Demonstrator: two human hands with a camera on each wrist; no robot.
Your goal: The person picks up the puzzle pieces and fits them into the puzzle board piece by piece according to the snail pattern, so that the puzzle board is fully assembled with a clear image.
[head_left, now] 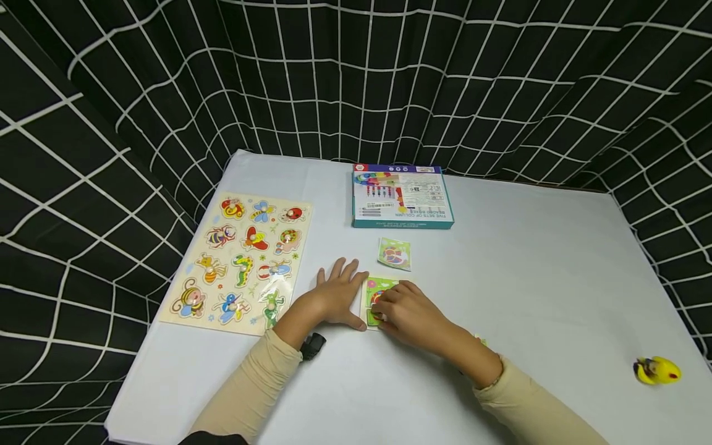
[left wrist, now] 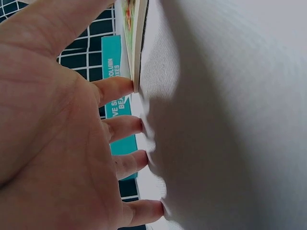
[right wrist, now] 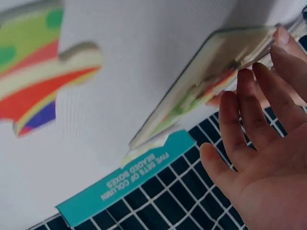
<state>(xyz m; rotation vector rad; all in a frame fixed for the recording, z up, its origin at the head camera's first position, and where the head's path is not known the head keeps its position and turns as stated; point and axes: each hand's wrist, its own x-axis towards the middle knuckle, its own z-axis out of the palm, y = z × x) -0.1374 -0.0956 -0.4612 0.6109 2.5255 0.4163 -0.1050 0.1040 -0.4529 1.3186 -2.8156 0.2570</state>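
Note:
A small puzzle board [head_left: 364, 304] with a green, colourful picture lies flat between both hands. My left hand [head_left: 337, 298] rests palm down at its left side, fingers spread; its thumb and index finger touch the board's edge. My right hand [head_left: 411, 314] bends over the board's right part, its fingertips pinching a green puzzle piece [head_left: 374, 318] at the lower left of the picture. Much of the board is hidden under this hand. A loose, striped puzzle piece [right wrist: 38, 81] lies near my right wrist; in the head view the forearm mostly covers it.
Behind the board lies a picture card [head_left: 394, 254], with a teal-edged box [head_left: 403, 198] farther back. To the left is a large wooden insect puzzle [head_left: 239, 262]. A yellow toy [head_left: 657, 371] sits far right on the white table [head_left: 556, 278]. Black gridded cloth surrounds the table.

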